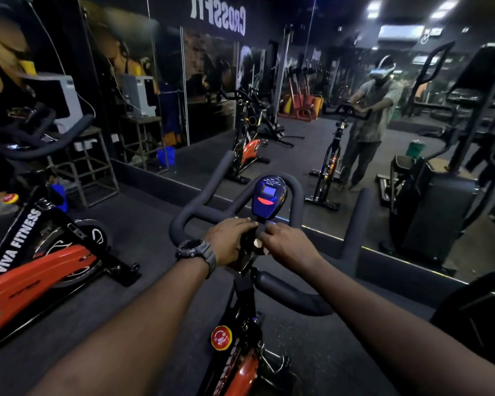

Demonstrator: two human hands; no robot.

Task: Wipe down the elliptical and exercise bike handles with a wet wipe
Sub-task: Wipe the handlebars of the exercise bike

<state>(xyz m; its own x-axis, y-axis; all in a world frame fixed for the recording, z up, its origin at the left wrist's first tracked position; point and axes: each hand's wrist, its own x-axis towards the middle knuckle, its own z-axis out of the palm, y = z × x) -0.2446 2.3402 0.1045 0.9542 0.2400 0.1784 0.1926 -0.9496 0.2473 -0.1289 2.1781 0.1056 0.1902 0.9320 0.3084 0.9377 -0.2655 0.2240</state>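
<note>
The exercise bike's black padded handlebar (183, 221) loops in front of me around a blue console (269, 195). My left hand (227, 241), with a dark watch on its wrist, lies over the bar's centre, fingers curled over it just left of the console mount. Close beside it, my right hand (287, 244) has its fingers curled at the centre clamp under the console. A small pale spot (258, 242) shows between the hands; whether it is a wipe or a nail I cannot tell. No wipe is plainly visible.
A second orange bike (40, 267) stands at my left. The wall mirror (297, 110) ahead reflects bikes and a person at a handlebar. An elliptical machine (440, 212) stands at the right. A red stop knob (221, 337) sits on the frame below.
</note>
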